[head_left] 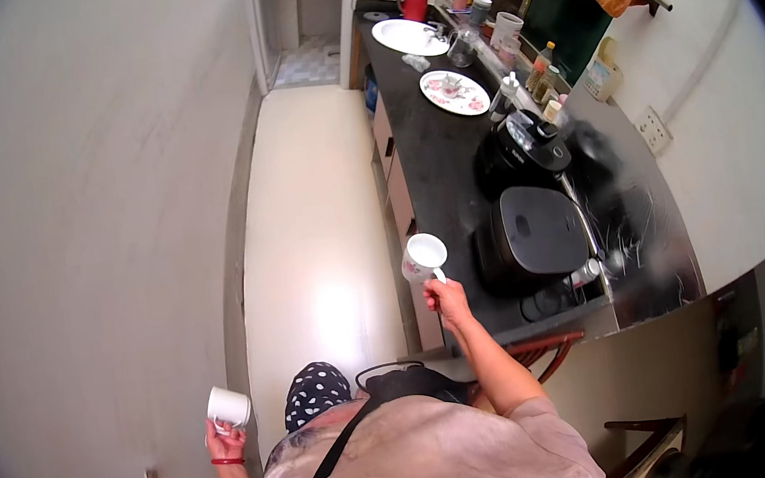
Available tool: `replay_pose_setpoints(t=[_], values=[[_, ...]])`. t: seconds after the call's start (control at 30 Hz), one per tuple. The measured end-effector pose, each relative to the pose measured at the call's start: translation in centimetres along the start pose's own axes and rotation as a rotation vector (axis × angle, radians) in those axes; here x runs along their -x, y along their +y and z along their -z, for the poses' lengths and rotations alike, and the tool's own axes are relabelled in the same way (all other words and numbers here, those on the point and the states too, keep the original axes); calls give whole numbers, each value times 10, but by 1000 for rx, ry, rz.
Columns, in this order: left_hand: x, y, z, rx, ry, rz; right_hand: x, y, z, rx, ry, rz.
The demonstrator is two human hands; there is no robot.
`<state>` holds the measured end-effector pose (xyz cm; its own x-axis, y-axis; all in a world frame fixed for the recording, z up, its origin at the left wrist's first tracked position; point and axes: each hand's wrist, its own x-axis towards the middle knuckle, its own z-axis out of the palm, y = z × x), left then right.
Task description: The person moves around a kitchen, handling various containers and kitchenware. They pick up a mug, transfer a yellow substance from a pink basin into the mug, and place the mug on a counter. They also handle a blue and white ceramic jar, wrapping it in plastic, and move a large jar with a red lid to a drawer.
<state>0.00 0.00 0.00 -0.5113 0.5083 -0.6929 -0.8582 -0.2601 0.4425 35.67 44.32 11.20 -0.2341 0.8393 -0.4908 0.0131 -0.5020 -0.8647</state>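
In my left hand [225,438], low at the left by the wall, is a plain white mug [229,406], tilted on its side with my fingers at its handle. My right hand [447,300] grips the handle of a second mug [424,258], white with a pink flower print, held upright at the counter's front edge. Its white inside shows from above, and I see nothing in it. Right of that mug, a black lidded appliance [539,231] stands on the dark countertop [426,167].
Beyond it stands a black rounded cooker [524,150]. A flowered tray [454,93] and a white sink [410,37] lie farther along. Bottles [541,67] line the back, with a red mug [413,4] at the far end. A wooden chair [549,348] is near my right elbow.
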Motion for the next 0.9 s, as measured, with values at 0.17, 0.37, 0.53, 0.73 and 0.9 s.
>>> replay_pose_setpoints(t=[0.17, 0.37, 0.53, 0.73, 0.9], values=[[-127, 23, -108, -99, 86, 93, -110, -53, -30, -106, 73, -7], [-300, 71, -315, -383, -263, 141, -235, -108, -40, -174, 277, -8], [-387, 85, -537, -844, -522, -20, -293, -149, -41, -300, 431, 3], [-472, 39, -775, -1317, -816, -143, -378, -181, -35, -380, 512, -21], [-534, -28, -926, -1826, -1054, -265, -455, -200, -18, -426, 588, -42]])
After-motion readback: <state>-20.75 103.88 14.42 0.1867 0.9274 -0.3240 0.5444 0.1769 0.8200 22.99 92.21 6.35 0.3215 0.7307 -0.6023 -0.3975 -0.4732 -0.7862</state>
